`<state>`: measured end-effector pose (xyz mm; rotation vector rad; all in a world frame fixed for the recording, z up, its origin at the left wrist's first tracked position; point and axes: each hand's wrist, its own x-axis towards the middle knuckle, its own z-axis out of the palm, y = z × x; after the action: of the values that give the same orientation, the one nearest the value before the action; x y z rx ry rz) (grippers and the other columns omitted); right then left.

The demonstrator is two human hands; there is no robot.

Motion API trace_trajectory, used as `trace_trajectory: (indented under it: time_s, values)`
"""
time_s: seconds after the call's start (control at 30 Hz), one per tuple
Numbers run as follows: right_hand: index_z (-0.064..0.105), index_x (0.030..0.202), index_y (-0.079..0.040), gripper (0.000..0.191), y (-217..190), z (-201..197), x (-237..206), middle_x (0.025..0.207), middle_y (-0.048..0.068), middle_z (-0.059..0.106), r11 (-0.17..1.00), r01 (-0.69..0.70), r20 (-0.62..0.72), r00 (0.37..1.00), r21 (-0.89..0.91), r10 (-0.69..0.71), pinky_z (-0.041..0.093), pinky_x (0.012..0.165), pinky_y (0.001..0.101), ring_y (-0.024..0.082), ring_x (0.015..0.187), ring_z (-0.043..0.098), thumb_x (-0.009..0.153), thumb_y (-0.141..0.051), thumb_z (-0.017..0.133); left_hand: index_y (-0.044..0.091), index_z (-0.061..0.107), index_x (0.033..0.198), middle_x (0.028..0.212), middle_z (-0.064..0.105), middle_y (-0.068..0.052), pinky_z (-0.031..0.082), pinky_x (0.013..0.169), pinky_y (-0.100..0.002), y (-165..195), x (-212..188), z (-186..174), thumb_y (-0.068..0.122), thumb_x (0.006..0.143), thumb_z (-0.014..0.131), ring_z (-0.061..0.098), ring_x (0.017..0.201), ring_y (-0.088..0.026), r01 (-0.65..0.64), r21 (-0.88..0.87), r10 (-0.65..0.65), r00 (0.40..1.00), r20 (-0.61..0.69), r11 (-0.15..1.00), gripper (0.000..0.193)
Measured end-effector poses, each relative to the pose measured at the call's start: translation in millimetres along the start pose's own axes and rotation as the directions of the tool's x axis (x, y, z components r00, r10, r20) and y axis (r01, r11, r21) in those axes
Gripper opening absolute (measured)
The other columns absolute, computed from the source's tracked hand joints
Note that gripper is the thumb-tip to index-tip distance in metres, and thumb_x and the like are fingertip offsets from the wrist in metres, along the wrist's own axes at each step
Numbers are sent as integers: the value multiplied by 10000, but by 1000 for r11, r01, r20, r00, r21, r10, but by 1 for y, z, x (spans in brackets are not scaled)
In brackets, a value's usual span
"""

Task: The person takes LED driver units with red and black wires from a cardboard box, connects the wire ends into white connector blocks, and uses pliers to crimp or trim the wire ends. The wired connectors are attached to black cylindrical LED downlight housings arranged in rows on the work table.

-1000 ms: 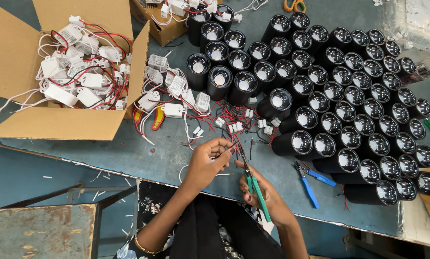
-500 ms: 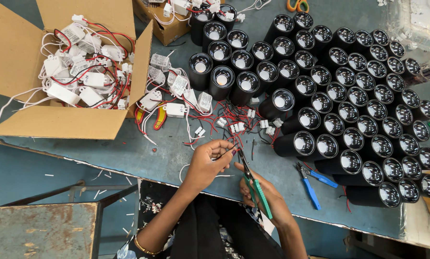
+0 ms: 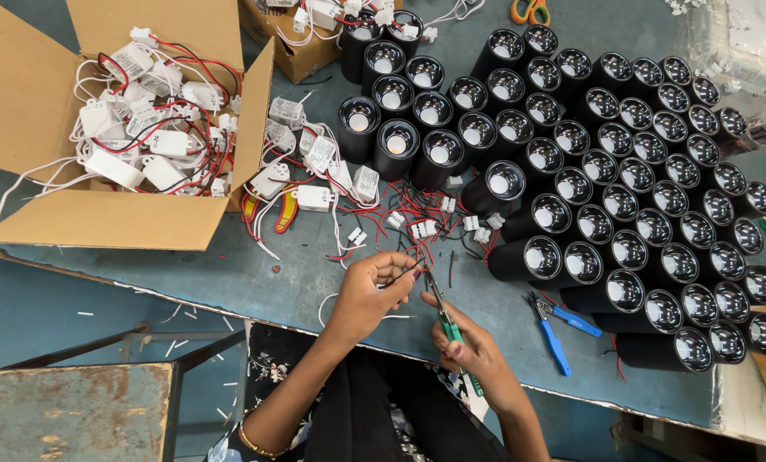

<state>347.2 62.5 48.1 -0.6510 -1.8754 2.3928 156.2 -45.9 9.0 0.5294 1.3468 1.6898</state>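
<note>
My left hand (image 3: 370, 293) pinches thin red and black wires (image 3: 408, 272) just above the blue-grey table (image 3: 254, 274). My right hand (image 3: 468, 346) grips green-handled pliers (image 3: 448, 323), whose jaws point up toward the wire ends beside the left fingertips. White connectors (image 3: 424, 228) with red and black leads lie scattered just beyond my hands. Behind them stand several black cylindrical lamp housings (image 3: 609, 192), packed in rows across the right half of the table.
An open cardboard box (image 3: 100, 218) at the left holds white driver modules with red and white wires. Blue-handled pliers (image 3: 554, 329) lie right of my hands. Red-and-yellow pliers (image 3: 285, 210) rest near the box. Orange scissors (image 3: 530, 10) sit at the far edge. A grey stool (image 3: 66, 411) stands lower left.
Both hands stay in nearly the same place; the pliers' jaws have shifted slightly nearer the wires pinched in my left hand.
</note>
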Motion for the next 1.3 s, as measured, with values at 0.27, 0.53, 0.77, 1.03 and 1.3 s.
trace_trajectory:
  time_s: [0.27, 0.53, 0.77, 1.03, 1.3]
  values:
    - [450, 1515, 34, 705, 5, 7, 2, 822, -20, 399, 989, -42, -86, 995, 141, 55, 283, 480, 214, 41, 573, 349, 872, -158, 667, -32, 676, 1127, 782, 666, 14, 491, 580, -198, 0, -2, -1, 148, 955, 670, 577, 652, -25, -32, -20, 33, 999, 16, 999, 249]
    - [471, 1466, 60, 617, 10, 6, 0, 1201, 39, 547, 993, 71, -152, 985, -91, -84, 450, 718, 201, 41, 866, 510, 878, -1, 644, -38, 671, 1118, 834, 730, -46, 555, 697, -237, 10, -4, -1, 109, 949, 673, 687, 719, -87, -124, 83, 122, 992, 31, 989, 223]
    - [491, 1459, 67, 602, 5, 5, -4, 1359, 62, 594, 964, 113, -127, 981, -241, -147, 464, 857, 210, 58, 1027, 526, 897, -19, 688, -25, 710, 1068, 873, 758, -57, 561, 727, -247, 26, -6, -4, 99, 889, 725, 721, 767, -97, -138, 295, 136, 990, 28, 945, 218]
    - [393, 1553, 28, 773, 5, -2, -3, 873, 11, 459, 933, -96, 25, 995, 347, 93, 345, 498, 212, 75, 635, 396, 889, -201, 715, -45, 706, 1037, 907, 766, -74, 575, 730, -249, 16, -1, -11, 88, 926, 690, 741, 779, -115, -81, 91, 76, 995, 63, 993, 174]
    - [308, 1606, 27, 1003, 10, -2, -1, 917, 5, 419, 905, -99, 105, 993, 414, 61, 361, 531, 212, 70, 695, 416, 736, -75, 796, -72, 687, 1041, 870, 766, -111, 576, 720, -250, 6, 2, -13, 97, 937, 670, 757, 758, -135, -44, 25, 43, 997, 58, 999, 200]
